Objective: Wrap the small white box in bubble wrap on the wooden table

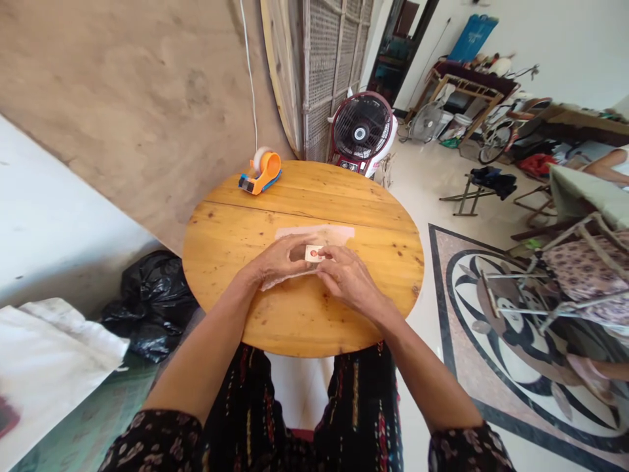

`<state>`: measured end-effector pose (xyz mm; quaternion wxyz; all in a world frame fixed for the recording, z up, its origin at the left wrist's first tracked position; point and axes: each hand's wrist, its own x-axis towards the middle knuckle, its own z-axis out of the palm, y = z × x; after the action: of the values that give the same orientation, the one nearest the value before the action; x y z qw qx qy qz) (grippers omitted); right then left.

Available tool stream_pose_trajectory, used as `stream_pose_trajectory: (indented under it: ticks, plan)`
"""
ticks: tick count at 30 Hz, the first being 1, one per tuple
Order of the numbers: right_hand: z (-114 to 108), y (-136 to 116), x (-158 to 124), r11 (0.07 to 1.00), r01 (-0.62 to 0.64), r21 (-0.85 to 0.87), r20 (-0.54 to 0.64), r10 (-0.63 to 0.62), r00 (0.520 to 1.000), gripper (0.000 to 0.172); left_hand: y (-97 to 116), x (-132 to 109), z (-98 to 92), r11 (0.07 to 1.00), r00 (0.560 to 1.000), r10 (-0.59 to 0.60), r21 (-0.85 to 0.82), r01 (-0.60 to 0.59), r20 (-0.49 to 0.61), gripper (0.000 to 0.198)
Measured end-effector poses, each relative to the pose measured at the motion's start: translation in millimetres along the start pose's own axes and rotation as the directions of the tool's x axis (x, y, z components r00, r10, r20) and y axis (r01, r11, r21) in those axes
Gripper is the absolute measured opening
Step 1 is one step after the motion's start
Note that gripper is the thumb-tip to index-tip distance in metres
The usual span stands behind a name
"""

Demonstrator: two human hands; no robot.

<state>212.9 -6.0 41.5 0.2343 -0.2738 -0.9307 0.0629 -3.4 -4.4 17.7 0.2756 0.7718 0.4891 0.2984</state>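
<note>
On a round wooden table [230,223], both my hands meet over a clear plastic bag [317,233] lying flat. My left hand [275,262] and my right hand [346,275] pinch a small white card with a red mark [313,254] between their fingertips, right above the bag's near edge. Both hands have their fingers curled closed around the card.
An orange tape dispenser [263,172] stands at the table's far left edge. A red floor fan [362,131] is behind the table. Black rubbish bags [152,301] lie on the floor to the left. Folding frames and clutter fill the right side of the room.
</note>
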Motion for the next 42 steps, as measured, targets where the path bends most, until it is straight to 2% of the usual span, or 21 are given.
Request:
stream_pose_trajectory:
  ticks: [4,8,14,16,19,22,25,29,37,42]
  plan:
    - [-6,9,11,0.998,-0.014,0.064,0.017,0.013,1.0,0.015,5,-3,-2.1,0.996,1.0,-0.008,-0.088,0.006,-0.026,0.078]
    - [-8,14,19,0.989,-0.101,0.107,0.075,0.093,0.993,0.018,1,-2,-6.2,0.976,1.0,0.009,-0.219,-0.008,0.005,0.073]
    - [-11,14,31,0.948,-0.317,0.023,0.166,0.309,0.937,0.017,-13,0,-11.3,0.957,0.998,-0.01,-0.29,-0.008,-0.059,0.062]
    - [-11,14,34,0.938,-0.345,-0.019,0.172,0.343,0.923,0.018,-14,0,-11.7,0.941,0.998,-0.002,-0.339,-0.02,-0.066,0.064]
    - [-8,16,35,0.933,-0.358,-0.025,0.153,0.358,0.921,0.017,-13,0,-11.5,0.914,0.998,-0.045,-0.406,0.026,-0.038,0.074]
    - [-4,19,34,0.922,-0.387,0.019,0.127,0.381,0.916,0.014,-13,0,-10.9,0.93,0.998,-0.056,-0.364,0.045,-0.02,0.081]
    - [0,23,33,0.903,-0.423,0.081,0.103,0.414,0.904,0.013,-11,2,-10.0,0.968,0.998,-0.048,-0.249,0.036,-0.041,0.079]
    - [4,26,32,0.879,-0.452,0.149,0.08,0.445,0.892,0.012,-6,4,-7.4,0.981,0.991,-0.096,-0.18,0.078,-0.095,0.073]
    - [10,29,31,0.832,-0.481,0.276,0.05,0.487,0.872,0.01,0,7,-3.2,0.968,0.974,-0.159,-0.219,0.123,-0.159,0.059]
    - [18,37,32,0.792,-0.514,0.329,0.05,0.529,0.847,0.01,-1,10,1.5,0.969,0.964,-0.166,-0.214,0.121,-0.208,0.06]
